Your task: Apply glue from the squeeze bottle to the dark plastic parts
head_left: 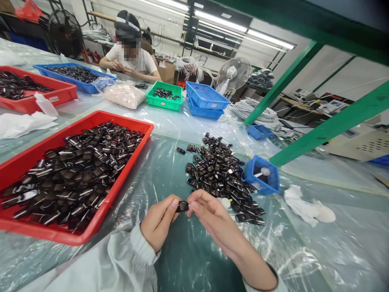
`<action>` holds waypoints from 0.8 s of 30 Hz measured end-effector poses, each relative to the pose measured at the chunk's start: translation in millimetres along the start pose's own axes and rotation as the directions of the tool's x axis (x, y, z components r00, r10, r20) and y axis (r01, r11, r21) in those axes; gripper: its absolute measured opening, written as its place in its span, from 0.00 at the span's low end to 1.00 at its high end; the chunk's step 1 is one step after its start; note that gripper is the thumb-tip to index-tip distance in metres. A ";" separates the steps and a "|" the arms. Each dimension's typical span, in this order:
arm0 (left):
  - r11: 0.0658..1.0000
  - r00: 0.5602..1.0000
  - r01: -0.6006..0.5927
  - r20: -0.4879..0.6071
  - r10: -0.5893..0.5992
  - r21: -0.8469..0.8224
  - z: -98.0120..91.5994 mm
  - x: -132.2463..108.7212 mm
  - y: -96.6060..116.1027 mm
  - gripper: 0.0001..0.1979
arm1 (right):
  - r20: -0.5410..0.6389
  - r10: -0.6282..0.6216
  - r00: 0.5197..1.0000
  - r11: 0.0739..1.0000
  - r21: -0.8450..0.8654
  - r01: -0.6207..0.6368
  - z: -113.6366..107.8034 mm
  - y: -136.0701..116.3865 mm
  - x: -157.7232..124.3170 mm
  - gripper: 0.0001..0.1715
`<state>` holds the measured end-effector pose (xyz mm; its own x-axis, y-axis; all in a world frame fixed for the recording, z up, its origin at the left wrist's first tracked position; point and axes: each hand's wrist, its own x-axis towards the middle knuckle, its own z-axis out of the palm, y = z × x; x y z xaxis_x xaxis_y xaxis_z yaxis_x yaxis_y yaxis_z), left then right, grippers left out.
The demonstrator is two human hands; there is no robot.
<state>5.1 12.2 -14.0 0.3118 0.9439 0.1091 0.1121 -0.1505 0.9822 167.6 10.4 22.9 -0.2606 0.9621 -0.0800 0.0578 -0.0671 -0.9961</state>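
Note:
A small glossy black piece (182, 206) is pinched between the thumb and fingers of my left hand (160, 221), near the front middle of the table. My right hand (209, 215) meets the piece's right end, its thumb and fingertips pressed together; whether something tiny is between them is too small to tell. Just beyond my hands lies a loose pile of similar black pieces (219, 170). To the left, a large red tray (121, 178) holds many more of them.
A small blue bin (267, 184) with a white scoop stands right of the pile, beside crumpled white cloth (304, 207). Green (164, 103) and blue trays (206, 97) stand farther back. Green frame bars (331, 125) slant across the right. A person (130, 61) sits opposite.

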 end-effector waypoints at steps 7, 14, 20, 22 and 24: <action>1.000 0.998 -0.023 0.051 0.023 0.008 -0.4 -2.2 5.5 0.21 | 0.045 0.124 0.991 0.957 0.257 -0.132 3.0 2.4 -1.6 0.14; 0.996 0.992 -0.085 0.090 0.085 -0.002 -4.4 -5.4 4.4 0.18 | 0.112 0.206 0.972 0.868 0.438 -0.234 9.4 10.7 -5.0 0.18; 0.986 0.984 -0.149 0.112 0.140 0.078 -0.8 -6.9 3.7 0.17 | 0.136 0.204 0.970 0.860 0.449 -0.244 10.2 10.5 -3.3 0.17; 0.963 0.973 -0.225 0.094 0.212 0.149 -1.6 -9.7 10.1 0.15 | 0.103 0.170 0.980 0.894 0.403 -0.197 10.1 6.8 -7.7 0.14; 0.905 0.946 -0.310 -0.006 0.325 0.290 -12.1 -13.3 20.2 0.13 | -0.001 0.059 0.998 0.968 0.243 -0.057 7.9 5.0 -17.4 0.10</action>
<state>-8.2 0.1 6.2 0.3261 0.8451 0.4236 0.2784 -0.5141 0.8113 164.8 -8.8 19.0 -0.2555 0.9568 -0.1386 -0.1631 -0.1839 -0.9693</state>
